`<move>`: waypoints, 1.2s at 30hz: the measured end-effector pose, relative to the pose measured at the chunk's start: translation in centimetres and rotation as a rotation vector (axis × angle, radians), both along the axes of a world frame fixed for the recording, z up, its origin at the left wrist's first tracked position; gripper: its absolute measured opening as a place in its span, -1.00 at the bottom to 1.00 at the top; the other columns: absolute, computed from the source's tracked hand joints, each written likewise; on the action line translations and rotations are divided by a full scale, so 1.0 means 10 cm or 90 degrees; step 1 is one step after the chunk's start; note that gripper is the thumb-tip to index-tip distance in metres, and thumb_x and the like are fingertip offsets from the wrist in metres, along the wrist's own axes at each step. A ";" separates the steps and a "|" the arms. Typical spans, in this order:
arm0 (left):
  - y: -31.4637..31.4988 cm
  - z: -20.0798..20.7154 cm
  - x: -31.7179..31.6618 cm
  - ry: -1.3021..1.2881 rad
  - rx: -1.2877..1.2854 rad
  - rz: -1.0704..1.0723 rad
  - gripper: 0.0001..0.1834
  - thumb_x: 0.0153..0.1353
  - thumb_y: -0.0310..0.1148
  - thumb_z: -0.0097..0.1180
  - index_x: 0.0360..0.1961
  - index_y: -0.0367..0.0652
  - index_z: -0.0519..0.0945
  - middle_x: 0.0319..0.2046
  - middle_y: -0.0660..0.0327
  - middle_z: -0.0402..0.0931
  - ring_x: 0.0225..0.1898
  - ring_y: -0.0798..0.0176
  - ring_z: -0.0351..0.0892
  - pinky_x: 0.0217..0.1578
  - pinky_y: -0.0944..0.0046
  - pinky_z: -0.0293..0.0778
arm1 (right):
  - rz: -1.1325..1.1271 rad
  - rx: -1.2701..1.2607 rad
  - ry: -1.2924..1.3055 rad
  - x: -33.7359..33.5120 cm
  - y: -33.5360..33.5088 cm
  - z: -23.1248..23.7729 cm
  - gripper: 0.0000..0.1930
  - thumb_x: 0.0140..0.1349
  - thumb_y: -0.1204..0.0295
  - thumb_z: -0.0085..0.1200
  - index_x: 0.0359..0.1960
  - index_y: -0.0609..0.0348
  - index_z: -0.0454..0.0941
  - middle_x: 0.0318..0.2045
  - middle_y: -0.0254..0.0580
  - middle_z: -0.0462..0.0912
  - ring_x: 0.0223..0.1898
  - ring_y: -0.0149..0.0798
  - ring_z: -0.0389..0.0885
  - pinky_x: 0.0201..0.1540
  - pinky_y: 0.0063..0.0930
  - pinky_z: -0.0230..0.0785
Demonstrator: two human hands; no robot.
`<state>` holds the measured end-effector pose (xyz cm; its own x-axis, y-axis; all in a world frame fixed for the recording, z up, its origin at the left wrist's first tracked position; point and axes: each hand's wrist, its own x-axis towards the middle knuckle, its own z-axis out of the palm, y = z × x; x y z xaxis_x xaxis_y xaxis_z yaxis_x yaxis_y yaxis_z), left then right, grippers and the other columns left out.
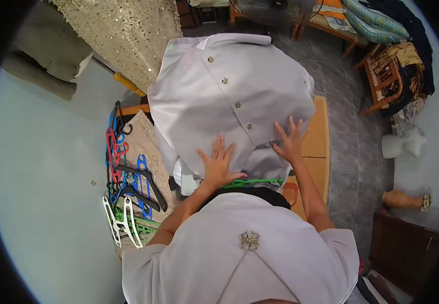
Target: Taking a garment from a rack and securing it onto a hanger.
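Note:
A pale grey jacket (189, 101) lies spread in front of me, with a slanting row of several metal buttons down its front. My left hand (218, 164) rests flat on its near part, fingers spread. To the right, my right hand (290, 142) is on the cloth by the jacket's right side, its fingers also apart. Neither hand grips anything. Close to my body, a green clothes hanger (260, 182) shows along the near edge of the jacket; part of it is hidden.
Left of the jacket are several plastic hangers (146, 177) on beige cloth (141, 134). Sequined fabric (123, 35) hangs at the far left. The brown tabletop (322, 131) shows at right. Beyond stand a wooden chair (385, 86), white torso form (393, 146) and clay vase (399, 199).

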<state>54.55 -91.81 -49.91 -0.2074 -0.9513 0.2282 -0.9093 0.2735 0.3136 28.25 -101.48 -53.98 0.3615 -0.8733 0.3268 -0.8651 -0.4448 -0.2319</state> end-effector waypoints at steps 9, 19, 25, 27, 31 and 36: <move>0.15 0.06 0.31 -0.037 -0.022 0.030 -0.74 -0.22 -0.41 0.15 -0.38 0.08 0.58 0.32 0.26 -0.07 0.34 -0.06 -0.18 -0.06 -0.69 -0.48 | -0.025 -0.115 0.042 0.06 -0.07 -0.12 -0.18 -0.23 0.08 0.24 0.20 -0.44 0.19 0.32 -0.19 -0.12 0.34 0.13 -0.42 0.07 0.55 -0.59; 0.00 0.67 0.55 0.087 -0.315 0.227 -0.78 -0.16 -0.46 0.11 -0.43 0.11 0.62 0.24 0.14 0.16 0.29 -0.27 -0.10 0.03 -0.51 -0.67 | -0.159 -0.042 0.055 0.37 -0.02 -0.04 -0.13 -0.26 0.35 0.27 0.20 -0.46 0.17 0.32 -0.24 -0.12 0.34 0.14 -0.36 0.06 0.60 -0.56; 0.21 0.36 0.62 0.050 -0.199 0.124 -0.65 -0.29 -0.45 0.19 -0.35 0.15 0.58 0.29 0.16 0.03 0.32 -0.19 -0.19 0.04 -0.51 -0.67 | -0.136 -0.021 0.045 0.30 -0.08 0.01 -0.14 -0.41 0.50 0.29 0.08 -0.52 0.32 0.31 -0.43 -0.06 0.35 0.09 -0.30 0.06 0.61 -0.52; 0.27 0.01 0.58 -0.038 -0.123 0.074 -0.50 -0.43 -0.43 0.19 -0.27 0.16 0.56 0.32 0.21 -0.05 0.35 -0.10 -0.28 0.02 -0.52 -0.72 | -0.123 -0.043 0.064 0.33 -0.14 0.04 -0.13 -0.43 0.50 0.29 0.07 -0.55 0.32 0.31 -0.46 -0.03 0.35 0.07 -0.29 0.07 0.60 -0.56; 0.11 -0.10 0.26 0.002 -0.154 0.063 -0.43 -0.41 -0.26 0.31 -0.18 0.09 0.55 0.33 0.26 -0.09 0.36 0.00 -0.29 -0.01 -0.58 -0.67 | -0.107 -0.171 0.051 0.27 -0.31 -0.02 -0.28 -0.44 0.50 0.28 -0.08 -0.49 0.48 0.27 -0.57 0.08 0.35 0.03 -0.24 0.07 0.60 -0.60; -0.15 -0.22 0.20 -0.079 -0.139 0.096 -0.27 -0.45 0.03 0.37 -0.11 0.08 0.53 0.33 0.29 -0.14 0.35 0.07 -0.25 -0.05 -0.66 -0.54 | -0.059 -0.200 -0.001 0.34 -0.44 0.41 -0.48 -0.42 0.56 0.25 -0.27 -0.20 0.56 0.24 -0.58 0.14 0.34 0.05 -0.23 0.06 0.60 -0.64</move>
<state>56.59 -93.28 -52.07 -0.1057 -0.9047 0.4126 -0.9726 0.1805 0.1466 31.60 -105.85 -49.85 0.2842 -0.7594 0.5853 -0.9054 -0.4135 -0.0968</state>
